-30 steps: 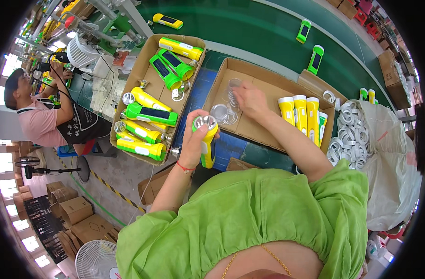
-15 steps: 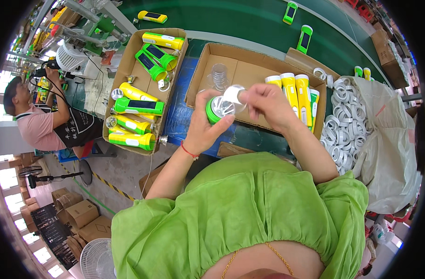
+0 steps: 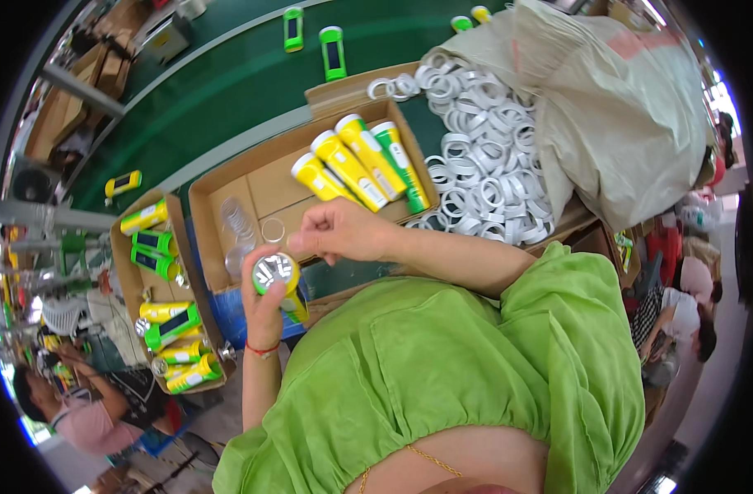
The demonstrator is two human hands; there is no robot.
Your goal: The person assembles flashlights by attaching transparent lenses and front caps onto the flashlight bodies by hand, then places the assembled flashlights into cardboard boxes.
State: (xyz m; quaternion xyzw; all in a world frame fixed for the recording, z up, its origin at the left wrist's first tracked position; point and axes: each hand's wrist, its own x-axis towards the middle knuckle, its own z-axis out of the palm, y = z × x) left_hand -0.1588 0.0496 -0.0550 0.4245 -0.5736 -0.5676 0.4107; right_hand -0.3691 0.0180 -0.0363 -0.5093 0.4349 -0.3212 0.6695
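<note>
My left hand [image 3: 264, 309] is wrapped round a yellow and green flashlight [image 3: 294, 303]. Its shiny round reflector end [image 3: 274, 270] faces up, with my thumb along the side. Just right of that end is my right hand [image 3: 335, 232], thumb and fingers pinched together; what they hold, if anything, I cannot make out. A clear round disc [image 3: 272, 230] shows close beyond the fingertips, and I cannot tell whether they touch it. Beyond my hands, a cardboard box [image 3: 265, 188] holds a stack of clear discs [image 3: 238, 218] at left and several flashlights [image 3: 356, 165] at right.
White rings [image 3: 484, 156] lie heaped on the right beside a pale woven sack [image 3: 615, 115]. At left, another carton [image 3: 123, 247] holds more flashlights. Several flashlights sit on the green conveyor belt [image 3: 228, 90] at the back. A person [image 3: 96, 412] works at far left.
The view has swung to the right, so the boxes appear further left. My right hand has drawn slightly off the flashlight's end, where it held a pale round disc before.
</note>
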